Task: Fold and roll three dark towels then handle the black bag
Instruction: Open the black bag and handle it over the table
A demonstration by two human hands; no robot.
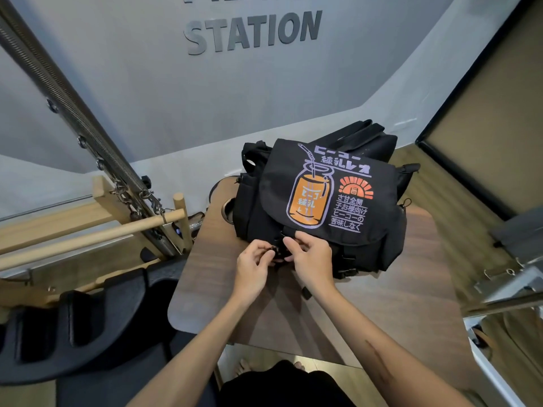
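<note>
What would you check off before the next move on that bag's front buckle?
1. Black bag rests fully on the wooden table: ok.
2. Flap lies flat over the front: ok.
3. Left hand has its fingers on the centre buckle: ok.
4. Right hand also pinches at that buckle: ok.
5. Centre buckle clicked shut or open: cannot tell, the hands hide it.
6. Second buckle on the right side fastened: cannot tell.
7. Three towels rolled: cannot tell, none in view.

A grey wall carries raised dark "STATION" lettering. Below stands a rounded wood-grain table. Left, a pale wooden frame holds metal springs.
</note>
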